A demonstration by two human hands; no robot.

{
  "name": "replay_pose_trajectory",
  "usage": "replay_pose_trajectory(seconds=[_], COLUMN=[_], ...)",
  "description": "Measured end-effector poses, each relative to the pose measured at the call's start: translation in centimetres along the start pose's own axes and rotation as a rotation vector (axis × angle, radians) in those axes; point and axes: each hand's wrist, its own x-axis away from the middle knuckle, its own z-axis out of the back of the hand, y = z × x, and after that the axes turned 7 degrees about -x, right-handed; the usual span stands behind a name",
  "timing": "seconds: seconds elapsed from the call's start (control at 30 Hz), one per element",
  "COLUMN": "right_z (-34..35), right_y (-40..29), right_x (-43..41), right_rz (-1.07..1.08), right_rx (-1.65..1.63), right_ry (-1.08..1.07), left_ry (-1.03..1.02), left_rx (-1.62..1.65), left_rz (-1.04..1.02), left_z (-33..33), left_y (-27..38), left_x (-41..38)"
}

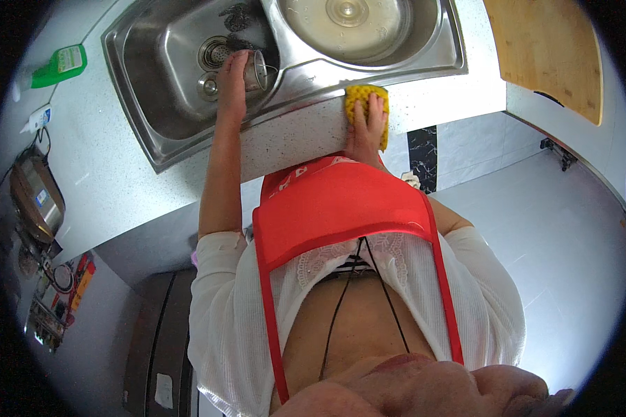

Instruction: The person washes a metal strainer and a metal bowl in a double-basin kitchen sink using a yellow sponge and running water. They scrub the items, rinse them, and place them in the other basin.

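Observation:
My left hand (232, 83) reaches into the left bowl of the stainless steel sink (159, 86). It holds a small cylindrical metal basket (254, 72) with a thin wire handle, tipped on its side near the bowl's right wall. Beside the wrist lies a round metal drain stopper (207, 86), just below the perforated drain (216, 53). On the front edge of the counter, my right hand (366, 127) grips a yellow sponge (362, 93), fingers spread over its top.
Dark wet residue (236, 18) sits at the left bowl's far side. Cloudy water stands in the round right bowl (396, 44). A green bottle (65, 65), a white bottle (37, 119) and an electric appliance (37, 195) are at left. A wooden board (553, 52) lies at right.

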Motion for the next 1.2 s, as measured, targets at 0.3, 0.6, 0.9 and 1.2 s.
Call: replay_pose_trajectory(seconds=[0.3,0.6,0.9,1.2], right_z=[-5.1,-0.5,2.1,-7.8], right_y=[-7.1,-0.3,11.2,16.8], right_x=[-7.3,-21.7,-26.9,-27.0], right_rz=[0.016,-0.868,-0.622,-0.098], right_rx=[-0.399,-1.110,-0.784,0.845], right_ry=[0.093,0.048,0.001,-0.607], left_ry=[0.033,0.132,0.138,0.220], left_rx=[-0.151,0.342,0.475,0.304], left_rz=[-0.207,-0.041,0.204,0.145], left_z=[-1.1,1.2,0.4,-0.1], left_y=[1.9,3.0,1.9,1.4], left_x=[0.4,-0.1,0.2,1.9])
